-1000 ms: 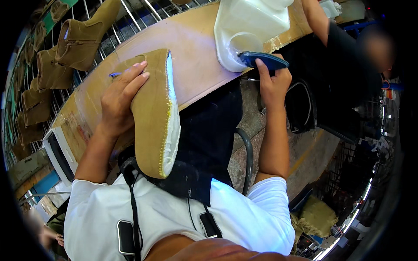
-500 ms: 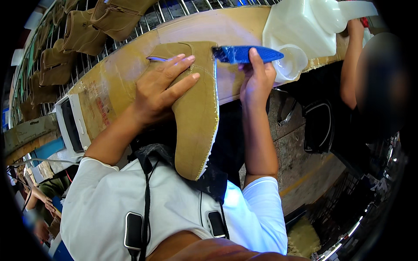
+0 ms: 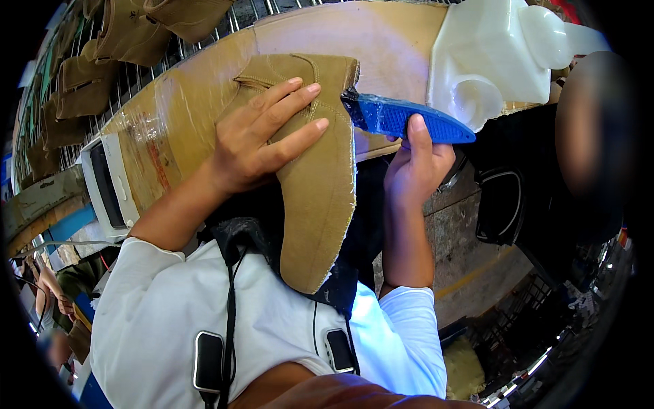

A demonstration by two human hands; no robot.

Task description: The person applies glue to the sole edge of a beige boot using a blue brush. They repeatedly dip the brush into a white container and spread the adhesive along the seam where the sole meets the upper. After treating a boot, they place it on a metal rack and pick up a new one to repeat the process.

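A tan suede ankle boot (image 3: 315,211) lies on its side in front of me, toe pointing toward my body. My left hand (image 3: 262,140) holds it round the ankle, fingers spread across the upper and thumb hidden. In my right hand (image 3: 421,160) is a brush with a blue ribbed handle (image 3: 402,117), thumb on top. Its short dark bristle end meets the boot's bottom edge near the heel. A whitish, ragged line runs down that edge to the toe. The underside of the sole faces away from view.
Cardboard (image 3: 340,34) covers the bench beyond the boot. On it stands a white plastic container (image 3: 487,51) with a round open cup (image 3: 477,99) at its near side. More tan boots (image 3: 133,34) sit on a wire rack at far left. Another person (image 3: 545,163) is close at right.
The brush has moved toward me and right, its handle now sloping down to the right. The boot has shifted slightly right and turned a little. The other person's forearm has dropped from sight.
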